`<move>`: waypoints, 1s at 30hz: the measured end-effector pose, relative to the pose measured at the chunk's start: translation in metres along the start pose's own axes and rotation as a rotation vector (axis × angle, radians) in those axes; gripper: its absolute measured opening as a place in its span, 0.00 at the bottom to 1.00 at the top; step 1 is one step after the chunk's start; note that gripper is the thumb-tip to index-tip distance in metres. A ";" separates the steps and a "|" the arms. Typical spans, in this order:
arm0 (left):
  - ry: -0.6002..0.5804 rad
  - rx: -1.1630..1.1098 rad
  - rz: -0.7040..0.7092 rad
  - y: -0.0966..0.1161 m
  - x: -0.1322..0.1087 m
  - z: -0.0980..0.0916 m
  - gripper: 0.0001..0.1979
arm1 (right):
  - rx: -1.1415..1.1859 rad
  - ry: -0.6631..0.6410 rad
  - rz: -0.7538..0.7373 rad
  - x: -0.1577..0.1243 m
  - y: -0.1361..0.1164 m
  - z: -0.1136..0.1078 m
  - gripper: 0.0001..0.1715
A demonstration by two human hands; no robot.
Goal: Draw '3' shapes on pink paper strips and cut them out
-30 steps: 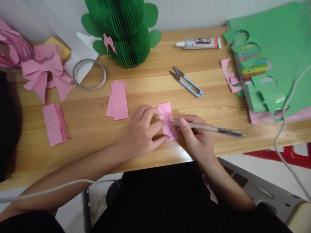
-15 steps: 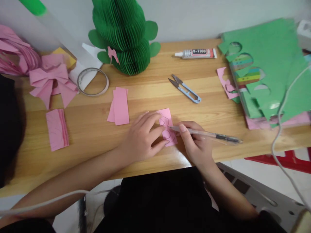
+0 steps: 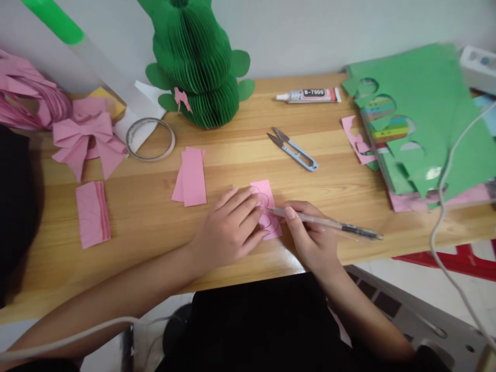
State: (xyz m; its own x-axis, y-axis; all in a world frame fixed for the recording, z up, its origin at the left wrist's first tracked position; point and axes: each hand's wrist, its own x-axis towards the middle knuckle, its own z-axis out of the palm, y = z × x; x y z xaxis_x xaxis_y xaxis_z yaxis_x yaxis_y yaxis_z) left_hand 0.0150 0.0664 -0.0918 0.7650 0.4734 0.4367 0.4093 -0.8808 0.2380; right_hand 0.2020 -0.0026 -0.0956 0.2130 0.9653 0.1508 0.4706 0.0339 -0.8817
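A small pink paper strip with curved pen lines lies on the table in front of me. My left hand rests flat over its left edge, fingers stretched out and pressing it down. In my right hand is a clear-barrelled pen, gripped between thumb and fingers. The pen's tip is at the strip, between the drawn curves. Left of my left hand lie two overlapping pink paper strips. Further left sits a stack of pink strips with curved lines on top.
Blue thread snips lie beyond my hands, and a glue tube is behind them. At the back stand a green honeycomb paper figure, a tape roll and pink paper bows. Green sheets and a white cable are right.
The view has tilted slightly, so everything sits a little lower. My left hand's fingers have drawn closer together on the strip. The pen remains at the strip in my right hand.
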 end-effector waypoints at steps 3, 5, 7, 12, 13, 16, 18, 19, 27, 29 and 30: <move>-0.003 -0.011 -0.008 0.000 -0.001 0.001 0.11 | 0.000 -0.002 -0.009 0.000 0.000 0.000 0.07; -0.012 -0.021 -0.018 0.000 -0.002 0.002 0.11 | 0.006 -0.008 -0.008 -0.001 0.000 0.000 0.07; -0.012 -0.022 -0.018 0.000 -0.002 0.002 0.12 | 0.015 -0.013 -0.004 -0.001 0.000 -0.001 0.07; -0.009 -0.030 -0.017 -0.001 -0.002 0.001 0.12 | 0.014 -0.021 -0.002 -0.001 0.000 -0.001 0.07; -0.012 -0.035 -0.018 -0.001 -0.002 0.001 0.12 | 0.011 -0.021 -0.004 -0.001 0.000 -0.002 0.08; -0.012 -0.040 -0.026 -0.001 -0.001 0.001 0.12 | 0.011 -0.022 -0.014 0.000 0.000 -0.001 0.08; -0.012 -0.042 -0.031 -0.001 -0.001 0.001 0.12 | 0.013 -0.018 -0.015 0.001 -0.001 -0.001 0.08; -0.008 -0.043 -0.033 -0.001 -0.001 0.000 0.12 | 0.013 -0.018 -0.014 0.001 -0.001 -0.001 0.08; -0.013 -0.038 -0.036 0.000 -0.001 0.001 0.14 | -0.002 -0.015 -0.022 0.001 -0.001 -0.001 0.08; -0.015 -0.040 -0.038 0.000 -0.001 0.001 0.14 | -0.002 -0.017 -0.016 0.000 -0.001 -0.001 0.08; -0.013 -0.041 -0.038 0.000 -0.001 0.001 0.15 | 0.000 -0.017 -0.014 0.000 -0.001 -0.001 0.08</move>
State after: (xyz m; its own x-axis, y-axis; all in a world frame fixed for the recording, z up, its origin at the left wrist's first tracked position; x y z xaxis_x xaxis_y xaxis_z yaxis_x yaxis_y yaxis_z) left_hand 0.0147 0.0663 -0.0936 0.7557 0.5062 0.4155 0.4178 -0.8612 0.2893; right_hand 0.2028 -0.0030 -0.0943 0.1918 0.9691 0.1552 0.4733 0.0472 -0.8797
